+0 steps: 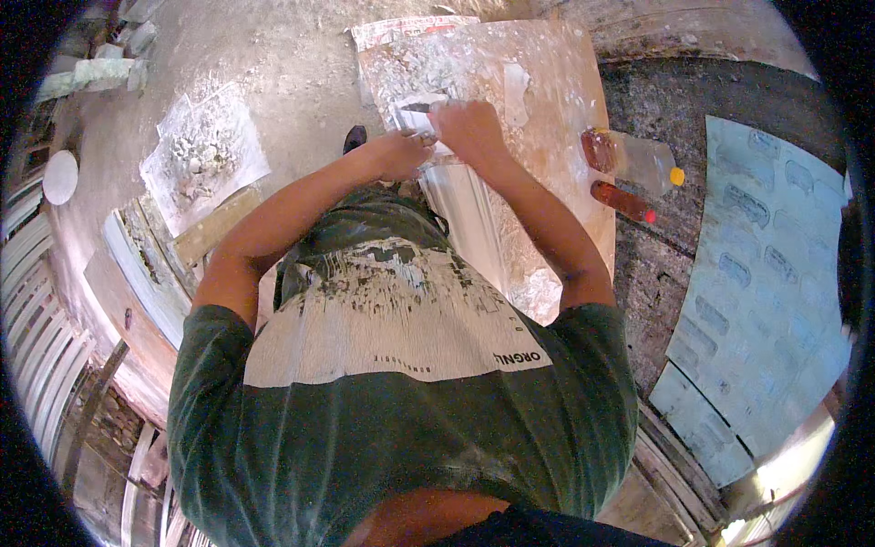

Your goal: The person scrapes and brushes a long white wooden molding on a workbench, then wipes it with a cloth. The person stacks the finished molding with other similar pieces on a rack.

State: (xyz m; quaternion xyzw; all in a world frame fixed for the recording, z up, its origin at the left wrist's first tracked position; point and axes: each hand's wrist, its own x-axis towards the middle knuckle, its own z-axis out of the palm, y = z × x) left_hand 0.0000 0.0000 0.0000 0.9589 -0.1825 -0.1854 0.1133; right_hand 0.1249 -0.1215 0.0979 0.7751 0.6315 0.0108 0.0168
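Head view: R hand (pixel 469 130) closed round a dark, narrow, blade-like tool (pixel 416 108), which pokes out leftward over a small, flat, white piece (pixel 402 117). L hand (pixel 407 155) is just beside it, fingers curled near the piece's lower edge — can't tell if it grips anything. Tool + piece are ahead of the person, over the L part of a broad, flat, brown board (pixel 565 114) w/ white smears.

Risks, my read: hands are v. close, so a slip of the tool could nick the L fingers. If the piece isn't pinned, loose powder underneath might let it skid; if brittle, too much force could snap it. A long, white, grooved strip (pixel 467 214) runs from near the hands back toward the torso — a knee or forearm bump might chip or shift it. Off the R forearm, by the board's edge, a clear plastic bottle w/ yellow cap (pixel 638 157) and a slim, red-brown bottle w/ red cap (pixel 622 199) look upright; a swung elbow could tip them.

Surface/room: dusty, grey-brown floor (pixel 301 64); crumb-strewn white sheet (pixel 246 164) at L, round white disc (pixel 61 178) beyond, stacked white slats (pixel 36 365) at far L. Far R: pale-blue panel w/ rounded embossed shapes (pixel 756 273) on dark, rough ground (pixel 656 105).
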